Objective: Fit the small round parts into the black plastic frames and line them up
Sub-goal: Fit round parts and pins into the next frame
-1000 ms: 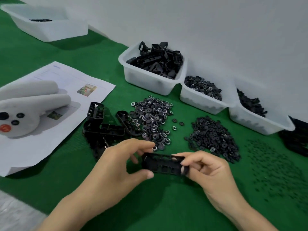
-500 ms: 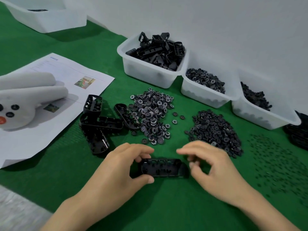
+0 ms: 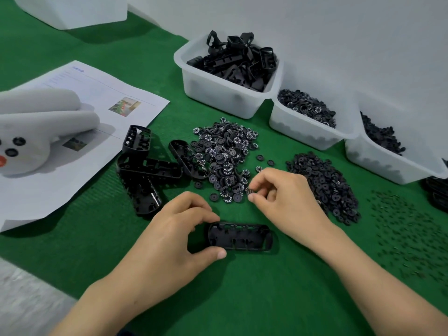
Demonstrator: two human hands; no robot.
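Note:
A black plastic frame (image 3: 240, 237) lies flat on the green mat, and my left hand (image 3: 177, 236) pinches its left end between thumb and fingers. My right hand (image 3: 283, 197) hovers at the near edge of a pile of numbered round wheels (image 3: 225, 154), fingertips closed on one small round part (image 3: 251, 191). A second pile of plain black discs (image 3: 324, 185) lies to the right of that hand. Several more black frames (image 3: 145, 170) lie in a loose heap to the left of the wheel pile.
Three white bins stand along the wall: one with frames (image 3: 230, 69), one with wheels (image 3: 305, 117), one with dark parts (image 3: 392, 151). Tiny black pins (image 3: 407, 229) are scattered at right. A printed sheet (image 3: 72, 132) and a grey plush toy (image 3: 36, 127) lie at left.
My right hand let go of the frame's right end and moved up to the wheel pile, where it closed on a small part. The frame came down to rest on the mat.

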